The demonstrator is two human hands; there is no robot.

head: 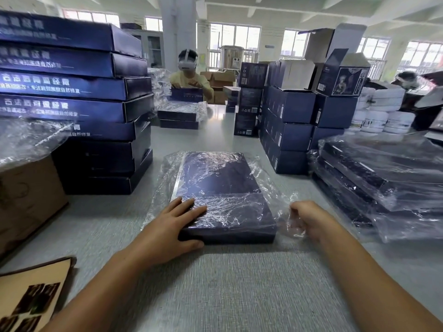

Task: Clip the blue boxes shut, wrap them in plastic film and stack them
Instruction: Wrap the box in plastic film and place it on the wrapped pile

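Blue box (223, 178) lies flat mid-counter (227, 279), with plastic film (158, 200) draped loosely over its top and sides. Left grip (172, 226): fingers straight on the near-left corner, thumb against the front face, pressing, clasping nothing. Right grip (309, 219): fingers curled, pinching film just beside the near-right corner. Wrapped stack (383, 178) at right, unwrapped stack (96, 111) at left.

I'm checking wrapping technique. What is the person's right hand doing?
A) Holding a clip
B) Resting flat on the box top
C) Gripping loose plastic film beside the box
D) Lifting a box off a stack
C: the right hand is curled round loose plastic film to the right of the blue box, while the left hand presses on the box's near-left corner.
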